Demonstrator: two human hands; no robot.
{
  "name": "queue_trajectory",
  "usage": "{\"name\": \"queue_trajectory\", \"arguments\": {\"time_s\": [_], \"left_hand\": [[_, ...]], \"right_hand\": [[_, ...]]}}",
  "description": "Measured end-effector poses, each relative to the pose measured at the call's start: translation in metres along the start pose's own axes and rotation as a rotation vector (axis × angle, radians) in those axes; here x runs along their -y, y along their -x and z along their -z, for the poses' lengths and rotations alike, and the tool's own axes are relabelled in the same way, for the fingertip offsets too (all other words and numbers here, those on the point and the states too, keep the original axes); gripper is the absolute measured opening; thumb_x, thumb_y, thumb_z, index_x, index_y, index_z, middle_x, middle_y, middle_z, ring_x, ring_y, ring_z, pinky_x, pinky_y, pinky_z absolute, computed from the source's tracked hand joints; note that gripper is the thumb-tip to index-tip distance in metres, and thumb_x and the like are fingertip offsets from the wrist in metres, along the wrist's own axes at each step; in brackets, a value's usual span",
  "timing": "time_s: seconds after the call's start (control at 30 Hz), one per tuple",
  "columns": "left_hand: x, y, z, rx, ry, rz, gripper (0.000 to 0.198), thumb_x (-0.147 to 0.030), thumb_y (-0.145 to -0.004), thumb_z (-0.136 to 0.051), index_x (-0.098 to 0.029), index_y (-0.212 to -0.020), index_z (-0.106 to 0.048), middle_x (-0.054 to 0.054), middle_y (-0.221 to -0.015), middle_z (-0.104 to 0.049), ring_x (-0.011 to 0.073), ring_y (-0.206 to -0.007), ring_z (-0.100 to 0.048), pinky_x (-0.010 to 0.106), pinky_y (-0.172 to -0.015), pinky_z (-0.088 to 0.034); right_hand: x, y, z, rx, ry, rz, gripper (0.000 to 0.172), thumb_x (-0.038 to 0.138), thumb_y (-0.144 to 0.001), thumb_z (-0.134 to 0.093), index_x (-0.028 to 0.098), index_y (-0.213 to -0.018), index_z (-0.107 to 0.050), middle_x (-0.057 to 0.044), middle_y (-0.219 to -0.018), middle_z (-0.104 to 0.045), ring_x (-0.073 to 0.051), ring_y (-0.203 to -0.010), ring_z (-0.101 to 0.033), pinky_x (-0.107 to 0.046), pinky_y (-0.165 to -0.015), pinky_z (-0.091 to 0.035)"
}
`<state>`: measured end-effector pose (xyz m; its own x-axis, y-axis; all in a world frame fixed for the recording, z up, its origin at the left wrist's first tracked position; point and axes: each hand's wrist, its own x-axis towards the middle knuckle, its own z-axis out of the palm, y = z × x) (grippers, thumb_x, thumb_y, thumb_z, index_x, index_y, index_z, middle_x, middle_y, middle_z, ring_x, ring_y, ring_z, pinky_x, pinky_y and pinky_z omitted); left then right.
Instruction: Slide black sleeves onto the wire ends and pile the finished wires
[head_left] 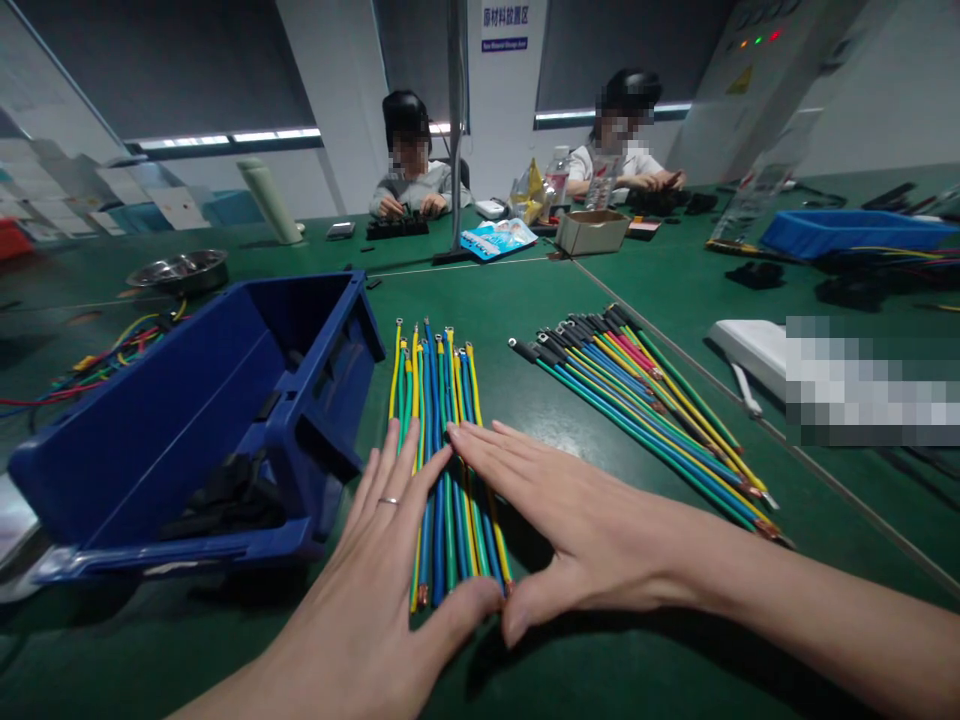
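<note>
My left hand [390, 540], with a ring on one finger, lies with its fingers stretched over the left side of a row of cut wires [450, 500]. My right hand [555, 500] reaches across the same row from the right, fingers extended. The two hands almost meet at the fingertips and thumbs. These wires are blue, green and yellow-green, laid side by side, with metal lugs at the far ends and bare copper at the near ends. To the right lies a fanned bundle of wires [637, 400] with black sleeves at its far ends.
A blue plastic bin [172, 400] holding black pieces [232, 490] stands at the left. Behind it are a metal bowl [180, 270] and loose coloured wires. At the right lies a white device [750, 350]. Two people sit across the green table [480, 285], near a small carton [592, 232].
</note>
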<state>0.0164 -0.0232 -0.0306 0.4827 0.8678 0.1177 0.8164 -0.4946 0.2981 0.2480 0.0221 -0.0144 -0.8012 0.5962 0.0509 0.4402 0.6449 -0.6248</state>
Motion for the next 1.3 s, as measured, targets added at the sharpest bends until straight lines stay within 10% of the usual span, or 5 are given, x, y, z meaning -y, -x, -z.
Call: {"name": "queue_trajectory", "arguments": {"time_s": [0.5, 0.93, 1.3], "left_hand": [[-0.017, -0.006, 0.007, 0.205, -0.088, -0.119, 0.078, -0.049, -0.095, -0.045, 0.003, -0.15, -0.027, 0.027, -0.157, -0.015, 0.039, -0.143, -0.017, 0.056, -0.109, -0.035], [0.008, -0.009, 0.04, 0.543, 0.136, -0.054, 0.114, -0.059, -0.076, -0.072, -0.019, -0.154, 0.001, 0.011, -0.159, 0.008, 0.0339, -0.146, -0.002, 0.054, -0.113, -0.019], [0.003, -0.011, 0.038, 0.468, 0.066, -0.189, 0.094, -0.061, -0.089, -0.055, -0.012, -0.155, -0.008, 0.016, -0.16, -0.002, 0.0326, -0.146, -0.011, 0.052, -0.113, -0.029]], "right_hand": [[-0.001, -0.003, -0.014, -0.025, 0.163, 0.077, 0.118, 0.071, -0.072, -0.062, 0.004, -0.154, -0.011, -0.014, -0.162, -0.003, -0.023, -0.15, -0.003, -0.036, -0.122, -0.002], [0.004, 0.002, -0.006, 0.018, 0.199, -0.022, 0.122, 0.074, -0.071, -0.063, 0.003, -0.154, -0.01, -0.017, -0.161, 0.001, -0.027, -0.15, -0.001, -0.04, -0.121, -0.005], [0.007, -0.001, -0.004, 0.06, 0.221, -0.049, 0.117, 0.066, -0.071, -0.067, 0.001, -0.153, -0.014, -0.018, -0.16, -0.003, -0.028, -0.149, -0.007, -0.041, -0.122, -0.01]]}}
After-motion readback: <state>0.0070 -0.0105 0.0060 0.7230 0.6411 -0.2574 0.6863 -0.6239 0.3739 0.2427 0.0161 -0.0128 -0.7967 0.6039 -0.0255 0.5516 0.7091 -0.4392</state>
